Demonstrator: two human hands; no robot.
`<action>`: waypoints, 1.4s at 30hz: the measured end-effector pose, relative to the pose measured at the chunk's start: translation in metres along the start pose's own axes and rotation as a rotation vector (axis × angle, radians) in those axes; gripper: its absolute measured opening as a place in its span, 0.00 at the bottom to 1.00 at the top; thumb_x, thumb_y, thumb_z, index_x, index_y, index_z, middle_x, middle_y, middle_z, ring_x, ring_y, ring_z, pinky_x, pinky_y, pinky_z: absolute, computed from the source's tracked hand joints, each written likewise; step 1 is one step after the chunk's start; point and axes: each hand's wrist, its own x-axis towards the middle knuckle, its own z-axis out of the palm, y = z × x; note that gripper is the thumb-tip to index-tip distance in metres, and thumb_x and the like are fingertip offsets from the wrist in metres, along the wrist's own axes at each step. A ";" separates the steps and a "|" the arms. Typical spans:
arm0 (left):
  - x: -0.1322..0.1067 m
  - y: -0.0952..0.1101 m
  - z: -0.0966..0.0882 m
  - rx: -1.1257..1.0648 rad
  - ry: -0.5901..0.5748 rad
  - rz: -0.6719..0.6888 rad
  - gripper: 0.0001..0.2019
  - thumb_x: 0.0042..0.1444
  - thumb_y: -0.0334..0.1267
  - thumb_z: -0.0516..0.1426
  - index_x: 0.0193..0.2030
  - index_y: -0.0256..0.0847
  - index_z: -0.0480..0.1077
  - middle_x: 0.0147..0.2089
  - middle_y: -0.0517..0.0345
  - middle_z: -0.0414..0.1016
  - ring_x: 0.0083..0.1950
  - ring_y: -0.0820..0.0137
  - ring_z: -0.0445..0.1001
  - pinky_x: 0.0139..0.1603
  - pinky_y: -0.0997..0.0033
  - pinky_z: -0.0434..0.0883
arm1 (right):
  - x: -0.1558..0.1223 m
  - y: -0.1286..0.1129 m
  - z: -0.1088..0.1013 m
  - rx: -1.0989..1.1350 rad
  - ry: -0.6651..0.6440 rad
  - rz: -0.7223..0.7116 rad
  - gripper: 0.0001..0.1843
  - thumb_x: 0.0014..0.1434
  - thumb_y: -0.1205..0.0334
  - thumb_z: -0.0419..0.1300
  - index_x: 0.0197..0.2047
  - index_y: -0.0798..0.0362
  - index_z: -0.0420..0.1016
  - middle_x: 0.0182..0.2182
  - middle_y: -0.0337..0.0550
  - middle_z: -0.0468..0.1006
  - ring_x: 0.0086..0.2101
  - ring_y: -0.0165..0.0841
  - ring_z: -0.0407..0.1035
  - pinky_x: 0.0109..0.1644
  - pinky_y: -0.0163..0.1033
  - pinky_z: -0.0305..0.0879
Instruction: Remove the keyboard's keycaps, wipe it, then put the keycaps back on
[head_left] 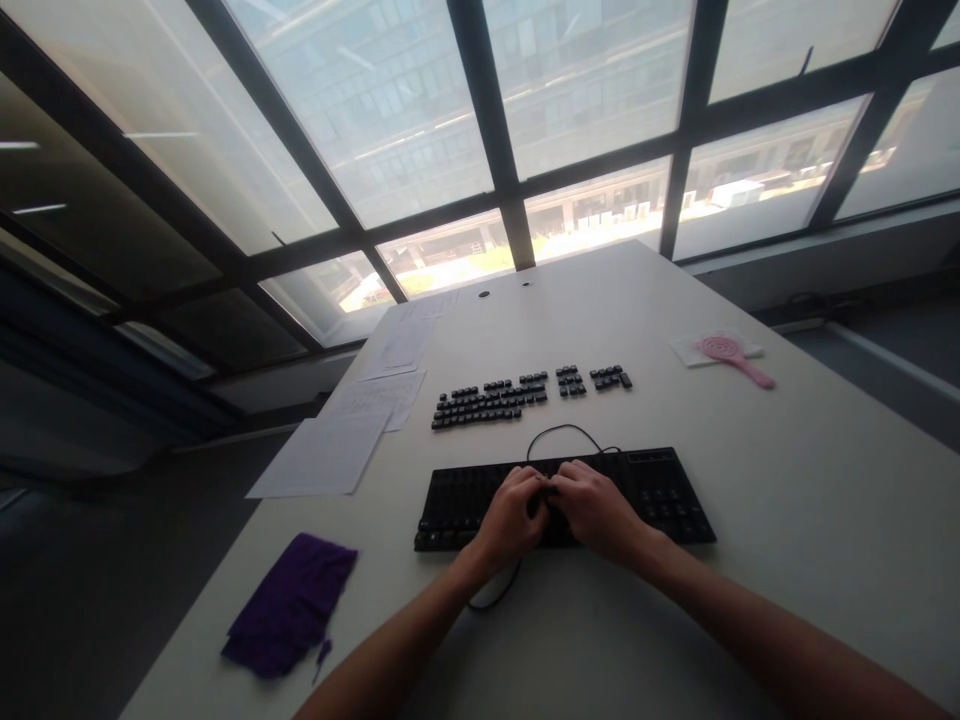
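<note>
A black keyboard (454, 497) lies on the white table in front of me, with keycaps along its bottom left edge and in its right-hand block. My left hand (513, 512) and my right hand (594, 503) meet over its middle, fingers curled and pinched together. Something small and dark shows between them, too hidden to name. Both hands cover the centre keys. Behind the keyboard, loose black keycaps (491, 405) stand in rows and small groups. A thin black cable (568, 428) loops from the back edge and shows again below my left wrist.
Printed sheets (322, 455) lie along the table's left side. A purple cloth (291, 605) is near the left front edge. At the right, a pink hairbrush (726, 350) rests partly on a white packet (684, 350). Large windows (585, 90) rise beyond the table (810, 500).
</note>
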 end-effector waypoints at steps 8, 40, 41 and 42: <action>-0.001 -0.004 0.003 -0.025 -0.037 -0.036 0.03 0.56 0.30 0.62 0.37 0.42 0.75 0.43 0.54 0.73 0.46 0.64 0.71 0.50 0.62 0.71 | -0.002 0.009 0.006 0.280 0.093 0.134 0.12 0.64 0.69 0.54 0.28 0.53 0.69 0.28 0.42 0.75 0.30 0.33 0.67 0.34 0.37 0.58; 0.017 0.000 -0.012 -0.044 0.130 0.114 0.07 0.63 0.31 0.57 0.45 0.43 0.74 0.47 0.51 0.72 0.49 0.63 0.72 0.51 0.62 0.73 | 0.007 0.012 0.000 0.635 0.312 0.420 0.12 0.64 0.59 0.56 0.31 0.54 0.74 0.26 0.42 0.79 0.28 0.34 0.72 0.34 0.37 0.65; 0.029 -0.007 -0.018 -0.012 0.145 0.094 0.07 0.62 0.31 0.58 0.44 0.44 0.75 0.47 0.52 0.73 0.49 0.62 0.72 0.52 0.61 0.72 | 0.008 0.013 0.000 0.634 0.315 0.421 0.12 0.64 0.58 0.56 0.31 0.54 0.74 0.27 0.42 0.80 0.28 0.34 0.72 0.34 0.37 0.65; 0.043 -0.016 -0.024 0.044 0.155 0.079 0.06 0.61 0.31 0.59 0.44 0.44 0.75 0.46 0.53 0.74 0.50 0.62 0.72 0.53 0.59 0.70 | 0.008 0.013 0.001 0.629 0.315 0.418 0.13 0.64 0.58 0.57 0.30 0.54 0.75 0.27 0.43 0.80 0.28 0.34 0.71 0.33 0.37 0.64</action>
